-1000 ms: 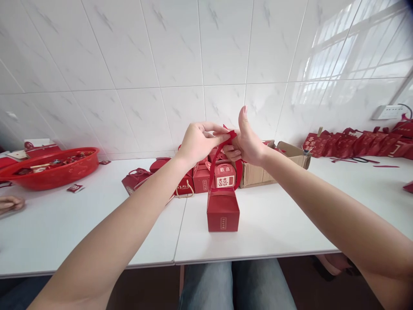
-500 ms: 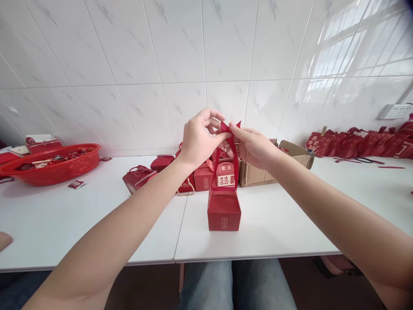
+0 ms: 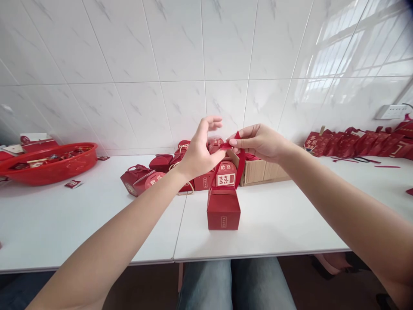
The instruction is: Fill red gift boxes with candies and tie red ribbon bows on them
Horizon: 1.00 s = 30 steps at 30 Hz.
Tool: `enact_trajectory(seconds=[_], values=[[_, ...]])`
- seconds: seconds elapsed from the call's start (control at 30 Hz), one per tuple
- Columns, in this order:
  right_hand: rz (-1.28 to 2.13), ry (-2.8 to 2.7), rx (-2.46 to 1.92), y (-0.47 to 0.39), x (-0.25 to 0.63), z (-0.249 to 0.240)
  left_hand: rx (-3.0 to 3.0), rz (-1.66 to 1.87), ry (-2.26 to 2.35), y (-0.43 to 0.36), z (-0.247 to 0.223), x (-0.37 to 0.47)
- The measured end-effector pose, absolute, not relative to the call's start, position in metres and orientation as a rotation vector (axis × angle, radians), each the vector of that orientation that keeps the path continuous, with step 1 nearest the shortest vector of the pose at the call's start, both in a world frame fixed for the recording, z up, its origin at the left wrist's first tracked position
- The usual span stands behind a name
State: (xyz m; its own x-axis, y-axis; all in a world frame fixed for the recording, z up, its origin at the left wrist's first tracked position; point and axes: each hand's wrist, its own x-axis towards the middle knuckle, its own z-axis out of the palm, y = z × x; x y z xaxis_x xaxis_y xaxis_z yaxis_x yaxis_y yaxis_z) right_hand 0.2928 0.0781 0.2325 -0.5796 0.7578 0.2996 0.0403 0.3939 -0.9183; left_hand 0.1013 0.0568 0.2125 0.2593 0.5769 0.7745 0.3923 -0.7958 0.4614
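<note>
A red gift box [image 3: 223, 211] stands upright on the white table in front of me, with small gold lettering on its near side. From its top a dark red ribbon [image 3: 240, 168] rises to my hands. My right hand [image 3: 263, 143] pinches the ribbon between thumb and fingers above the box. My left hand [image 3: 204, 148] is spread, its fingers raised and apart from the thumb. Its thumb tip touches the ribbon beside the right fingertips. Part of the ribbon is hidden behind the left thumb.
Several red gift boxes [image 3: 137, 178] stand behind, beside a cardboard box [image 3: 266, 172]. A red basin [image 3: 54, 170] of small packets is at left, with a loose packet [image 3: 73, 184] near it. Red bags [image 3: 351, 143] line the wall at right. The table edge [image 3: 258, 255] is close to my legs.
My left fingers have opened away from the ribbon. Both hands are slightly lower, and my right hand has turned, now pinching the ribbon from above. The box stays in place.
</note>
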Motion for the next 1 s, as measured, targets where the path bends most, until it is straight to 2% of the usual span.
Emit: enact_trajectory(seconds=[0.13, 0.3, 0.4, 0.53, 0.67, 0.87, 1.0], values=[[0.691, -2.140, -0.744, 0.071, 0.295, 0.241, 1.907, 1.140, 0.958, 0.061, 0.214, 0.098], [-0.041, -2.190, -0.625, 0.069, 0.290, 0.237, 1.698, 1.169, 0.931, 0.061, 0.217, 0.101], [-0.309, -2.102, -0.550, 0.072, 0.288, 0.229, 1.721, 1.179, 0.927, 0.060, 0.217, 0.103], [-0.416, -1.999, -0.555, 0.075, 0.288, 0.219, 1.822, 1.184, 0.870, 0.059, 0.218, 0.104], [-0.417, -1.960, -0.578, 0.077, 0.292, 0.216, 1.977, 1.281, 1.024, 0.057, 0.220, 0.102], [-0.292, -1.909, -0.719, 0.068, 0.312, 0.206, 2.082, 1.372, 1.299, 0.051, 0.212, 0.088], [-0.171, -1.904, -0.934, 0.056, 0.338, 0.179, 2.047, 1.366, 1.535, 0.044, 0.190, 0.065]])
